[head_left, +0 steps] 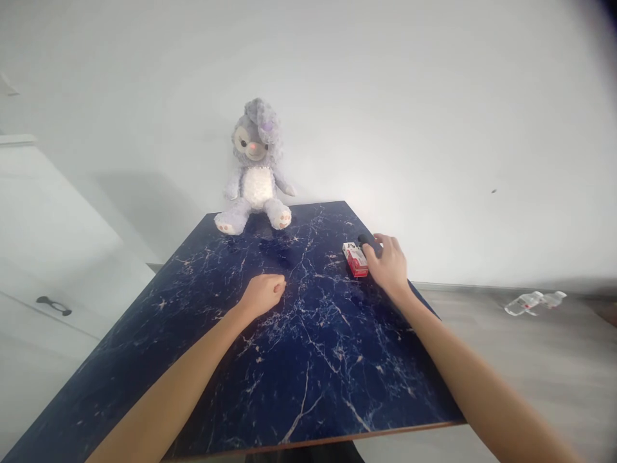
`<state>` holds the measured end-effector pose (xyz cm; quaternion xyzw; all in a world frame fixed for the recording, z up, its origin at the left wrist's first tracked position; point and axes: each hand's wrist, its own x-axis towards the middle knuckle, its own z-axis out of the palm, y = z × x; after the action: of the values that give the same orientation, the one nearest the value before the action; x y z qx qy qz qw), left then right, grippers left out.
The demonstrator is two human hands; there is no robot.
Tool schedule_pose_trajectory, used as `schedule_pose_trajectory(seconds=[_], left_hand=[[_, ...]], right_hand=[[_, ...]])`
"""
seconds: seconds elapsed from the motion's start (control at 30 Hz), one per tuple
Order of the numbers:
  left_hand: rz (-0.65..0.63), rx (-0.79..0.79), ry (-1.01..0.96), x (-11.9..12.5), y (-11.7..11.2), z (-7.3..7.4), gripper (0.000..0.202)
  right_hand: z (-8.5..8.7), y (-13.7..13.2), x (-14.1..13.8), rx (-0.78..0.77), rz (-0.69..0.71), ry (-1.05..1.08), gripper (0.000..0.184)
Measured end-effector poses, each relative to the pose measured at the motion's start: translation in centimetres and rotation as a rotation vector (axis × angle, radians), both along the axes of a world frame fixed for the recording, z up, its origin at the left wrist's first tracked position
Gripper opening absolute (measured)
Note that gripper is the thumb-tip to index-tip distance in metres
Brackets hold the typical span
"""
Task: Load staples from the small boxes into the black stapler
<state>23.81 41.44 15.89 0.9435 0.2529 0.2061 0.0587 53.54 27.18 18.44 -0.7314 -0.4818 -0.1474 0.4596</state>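
Note:
My left hand [263, 294] rests on the dark blue marbled table [299, 347] as a closed fist, and I see nothing in it. My right hand [388, 263] lies near the table's right edge, fingers curled over a small black object [369, 242]. A red and white box [355, 258] sits just left of that hand, touching or nearly touching it. A grey and white plush rabbit [255, 170] sits upright at the table's far edge against the wall.
A white cabinet with a dark handle [54, 305] stands to the left. An empty clear plastic bottle [533, 302] lies on the grey floor at the right. A white wall is behind the table.

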Motion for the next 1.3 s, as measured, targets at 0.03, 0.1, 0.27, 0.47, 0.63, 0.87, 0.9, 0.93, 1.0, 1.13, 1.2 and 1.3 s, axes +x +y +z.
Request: schedule_pose_trajectory(seconds=[0.03,0.1,0.27,0.47,0.63,0.87,0.9,0.93,1.0,1.13,1.2,1.3], left_hand=[[-0.004,0.02,0.005,-0.4,0.1,0.2,0.032],[0.004,0.06,0.012,-2.0,0.5,0.5,0.033],[0.201,0.029,-0.053,-8.8,3.0,0.7,0.04],[0.396,-0.146,-0.191,-10.8,4.1,1.1,0.033],[0.465,-0.374,-0.42,-10.0,4.1,0.9,0.045],[0.559,-0.541,-0.501,-13.0,6.6,0.8,0.069],[0.589,-0.526,-0.51,-13.8,7.1,0.9,0.071],[0.627,-0.515,-0.533,-14.6,7.7,1.0,0.073],[0.699,-0.535,-0.616,-16.2,8.8,1.1,0.076],[0.7,-0.635,-0.692,-18.6,9.9,1.2,0.076],[0.575,-0.702,-0.572,-19.5,9.9,1.4,0.078],[0.36,-0.797,-0.323,-20.5,9.4,1.9,0.097]], right_hand=[[0.0,0.0,1.3,-0.045,-0.085,0.06,0.039],[-0.2,0.1,3.6,-0.249,-0.106,0.163,0.045],[-1.1,0.5,4.8,-0.534,0.029,0.233,0.047],[-0.9,2.3,-0.9,-0.488,0.1,0.254,0.042],[-0.8,6.2,-8.9,-0.459,0.277,0.305,0.038],[-0.8,13.8,-24.7,-0.457,0.435,0.37,0.041],[-0.9,14.7,-26.6,-0.471,0.468,0.38,0.044],[-1.1,15.5,-28.1,-0.471,0.492,0.399,0.045],[-1.5,17.0,-29.9,-0.433,0.499,0.46,0.047],[-2.5,19.4,-29.4,-0.312,0.508,0.398,0.042],[-2.9,20.3,-28.3,-0.327,0.602,0.23,0.054],[-3.4,21.0,-27.1,-0.407,0.709,0.105,0.056]])
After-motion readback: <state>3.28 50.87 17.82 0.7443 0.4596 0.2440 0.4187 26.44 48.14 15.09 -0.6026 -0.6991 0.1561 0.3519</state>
